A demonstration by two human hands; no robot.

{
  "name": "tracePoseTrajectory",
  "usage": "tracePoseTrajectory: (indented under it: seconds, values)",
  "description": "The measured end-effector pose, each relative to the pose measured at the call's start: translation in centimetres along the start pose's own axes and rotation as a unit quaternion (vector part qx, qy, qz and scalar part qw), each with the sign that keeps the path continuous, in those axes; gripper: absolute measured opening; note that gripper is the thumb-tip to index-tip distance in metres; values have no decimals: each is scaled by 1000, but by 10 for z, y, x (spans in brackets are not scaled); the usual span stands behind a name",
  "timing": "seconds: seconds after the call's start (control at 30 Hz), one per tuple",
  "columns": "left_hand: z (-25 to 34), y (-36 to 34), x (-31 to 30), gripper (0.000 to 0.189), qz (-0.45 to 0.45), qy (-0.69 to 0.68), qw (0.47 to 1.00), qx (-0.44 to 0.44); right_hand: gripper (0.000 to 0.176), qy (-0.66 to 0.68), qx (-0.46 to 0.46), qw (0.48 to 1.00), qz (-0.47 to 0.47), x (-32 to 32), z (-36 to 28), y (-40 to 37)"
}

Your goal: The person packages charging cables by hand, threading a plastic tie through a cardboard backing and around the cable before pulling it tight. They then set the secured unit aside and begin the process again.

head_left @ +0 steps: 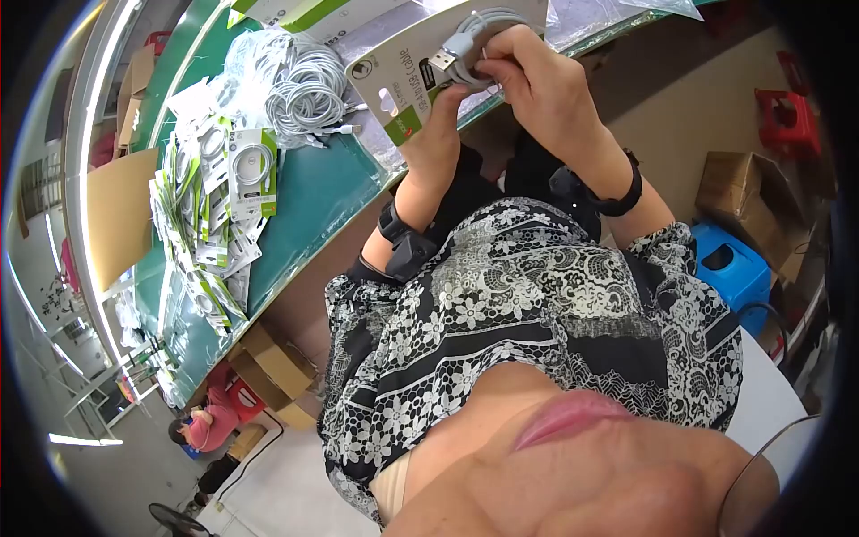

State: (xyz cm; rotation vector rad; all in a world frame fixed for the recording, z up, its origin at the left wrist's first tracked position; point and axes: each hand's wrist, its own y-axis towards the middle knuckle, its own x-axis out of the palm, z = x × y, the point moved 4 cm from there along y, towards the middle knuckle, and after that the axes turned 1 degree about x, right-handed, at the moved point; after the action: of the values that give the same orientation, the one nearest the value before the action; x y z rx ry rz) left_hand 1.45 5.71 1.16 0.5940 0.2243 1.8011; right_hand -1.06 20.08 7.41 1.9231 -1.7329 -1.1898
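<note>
My left hand (435, 136) grips the lower edge of a white and green cardboard package card (394, 79), its thumb on the printed front. The card reads "USB-A to USB-C cable" and has a hang hole. A coiled grey USB cable (459, 45) lies against the card, its USB-A plug pointing left. My right hand (548, 79) is closed on the coil's right side, thumb and fingers pinched together. Its fingertips hide part of the coil. Left of my hands, a heap of loose coiled cables (304, 94) in clear plastic lies on the green table (309, 188).
A pile of carded cables (219, 192) covers the table's left part, beside a brown cardboard sheet (121, 219). Cardboard boxes (273, 362) stand below the table. A blue stool (729, 264), an open carton (752, 201) and a red stool (786, 121) are at right. A person in pink (213, 421) sits at lower left.
</note>
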Motion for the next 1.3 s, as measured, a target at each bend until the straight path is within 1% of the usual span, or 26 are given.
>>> tracePoseTrajectory:
  seconds: [0.03,0.07,0.1,0.13,0.17,0.2,0.23,0.27,0.3,0.33,0.37,0.4,0.47,0.5,0.57,0.6,0.7,0.87,0.97,1.0,1.1,1.13,1.23,1.3]
  values:
    - [-3,-1,-1,32,-2,8,1000,-8,9,35,49,998,-21,2,7,-2]
    - [-5,-1,-2,32,-2,9,1000,-12,10,69,97,992,-43,4,13,-5]
    - [-7,1,0,35,5,-56,997,-46,10,70,102,991,-43,2,14,-8]
    - [-8,3,2,38,14,-121,990,-78,12,140,208,965,-73,1,23,-11]
    - [-9,5,4,41,22,-185,977,-107,14,206,309,923,-102,1,31,-15]
    - [-9,6,4,41,22,-184,977,-108,17,270,405,864,-127,4,36,-20]
    - [-7,7,4,41,10,-186,978,-95,17,272,406,863,-126,6,34,-20]
    - [-5,6,4,41,-1,-188,979,-83,14,233,313,916,-90,5,25,-15]
    - [-4,6,5,40,-13,-191,979,-71,12,190,217,956,-53,3,15,-11]
    - [-6,6,4,40,-14,-190,979,-74,11,143,118,983,-15,-1,5,-9]
    - [-8,7,2,40,-24,-175,982,-67,11,142,120,982,-15,-2,4,-9]
    - [-10,8,1,41,-34,-160,985,-60,11,83,72,994,-10,-5,0,-6]
    - [-13,6,-1,41,-43,-145,987,-54,11,-36,-25,999,-3,-9,-9,-3]
    - [-13,5,-3,41,-37,-122,991,-45,11,-36,-24,999,-4,-10,-10,-4]
    - [-13,4,-6,40,-25,-76,996,-25,10,-77,-21,997,-6,-11,-10,-6]
    - [-14,3,-8,40,-25,-76,996,-26,10,-99,-20,995,-7,-11,-11,-6]
    - [-13,3,-13,39,-42,82,996,14,10,-113,-26,993,-18,-11,-12,-4]
    - [-14,4,-13,40,-28,70,997,4,11,-121,-32,992,-22,-11,-9,-2]
    - [-13,3,-14,41,-45,149,984,90,11,-127,-34,991,-29,-14,-17,7]
    - [-12,4,-15,41,-45,149,984,90,11,-129,-35,990,-32,-14,-19,9]
    - [-3,5,-13,38,-73,164,968,174,11,-129,-27,990,-43,-15,-22,12]
    - [0,6,-11,38,-72,163,968,174,11,-129,-23,990,-48,-15,-22,12]
    - [6,7,-7,10,8,169,975,144,11,-141,-21,988,-57,-15,-24,13]
    - [0,4,-10,10,6,171,975,139,11,-148,-20,987,-61,-15,-24,13]
